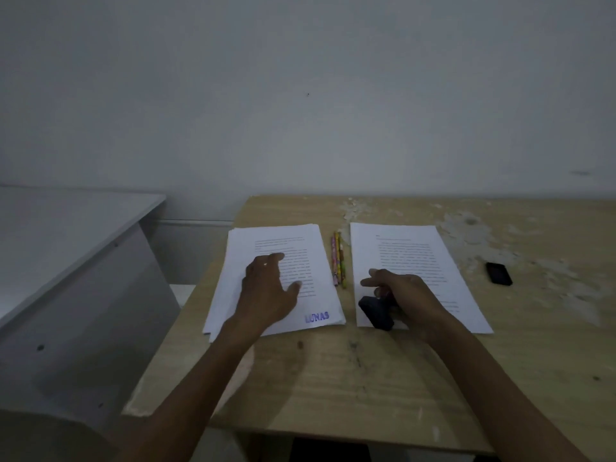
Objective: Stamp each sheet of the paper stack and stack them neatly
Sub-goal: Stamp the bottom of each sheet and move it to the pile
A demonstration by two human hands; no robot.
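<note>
The room is dim, so the printed lines on both sheets are only grey rows and cannot be read. The one clear word is the blue mark "LUNAS", which sits just to the right of the left wrist, on the near corner of the left paper stack. The lower edge of the picture cuts off both forearms, and below the table edge there is only darkness.

The left hand lies flat on the left paper stack with its fingers spread and straight, the thumb pointing to the right. It covers a big part of the text under the palm. The edges of this stack are a little uneven at the left and near sides, where lower sheets show.

The right hand has its fingers curled around the stamp, a dark block. The fingers hide its upper part, so its full shape is hard to make out. The stamp is at the left of this hand, over the near left corner of the right paper stack. I cannot tell if its face touches the sheet. The rest of this stack reaches away beyond the hand.

Between the two hands, a bit farther away, lie some coloured pencils side by side. To the right of the right hand, well apart, a small black object lies on the table where the surface is worn and patchy. To the left of the left hand stands grey furniture, partly cut off.
</note>
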